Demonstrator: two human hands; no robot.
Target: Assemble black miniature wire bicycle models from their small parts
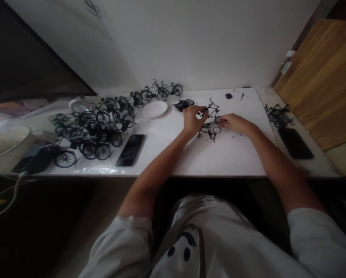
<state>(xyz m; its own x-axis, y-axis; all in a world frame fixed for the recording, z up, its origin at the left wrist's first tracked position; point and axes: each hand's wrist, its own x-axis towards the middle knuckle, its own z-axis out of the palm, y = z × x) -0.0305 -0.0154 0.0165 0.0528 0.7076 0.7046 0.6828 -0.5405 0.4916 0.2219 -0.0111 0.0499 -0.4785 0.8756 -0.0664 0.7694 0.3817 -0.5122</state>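
Note:
Over the white board, my left hand (193, 119) pinches the rear of a small black model bicycle frame (212, 109) between thumb and fingers. At its other end, my right hand (233, 122) has its fingers closed around a small wheel (218, 119) by the fork. The frame is held up, handlebar away from me. Just below my hands lie a loose wheel (217, 130) and some dark bicycle parts (210, 134). Beyond my left hand, more black wheels (187, 103) lie in a pile. Fine contact at the fingertips is too small to make out.
Many black model bicycles (94, 127) crowd the table's left side, and several (161, 91) stand along the wall. A white plate (155, 109), a phone (130, 150), a small screwdriver (242, 96) and a black block (228, 96) lie around. At right are another dark phone-like slab (295, 143) and dark parts (278, 115).

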